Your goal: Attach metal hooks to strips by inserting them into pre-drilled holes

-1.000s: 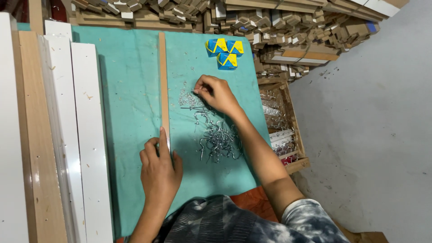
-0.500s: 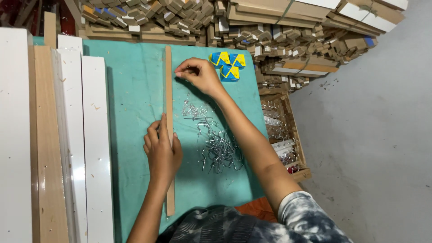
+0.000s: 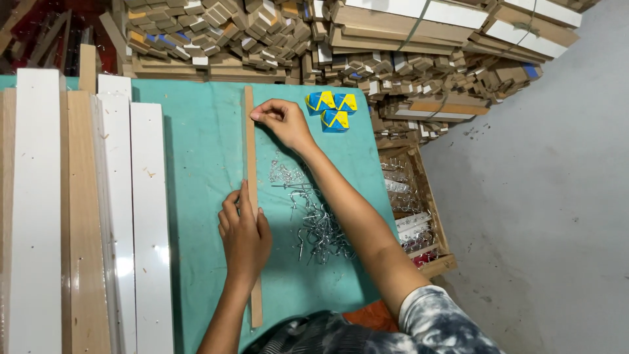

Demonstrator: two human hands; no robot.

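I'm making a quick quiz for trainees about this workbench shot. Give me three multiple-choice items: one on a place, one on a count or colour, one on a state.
1. Where does the pile of metal hooks lie?
A. Right of the wooden strip
B. On the white boards
C. On the grey floor

2. How many blue-and-yellow boxes sit at the far edge of the green mat?
A. One
B. Three
C. Five

3. How does the wooden strip lie?
A. Standing on end
B. Flat on the mat under both hands
C. Lifted clear of the mat

Answers:
1 A, the hooks are strewn on the mat to the strip's right.
2 B, three small boxes cluster together.
3 B, the left hand presses its middle and the right hand touches it near its far end.
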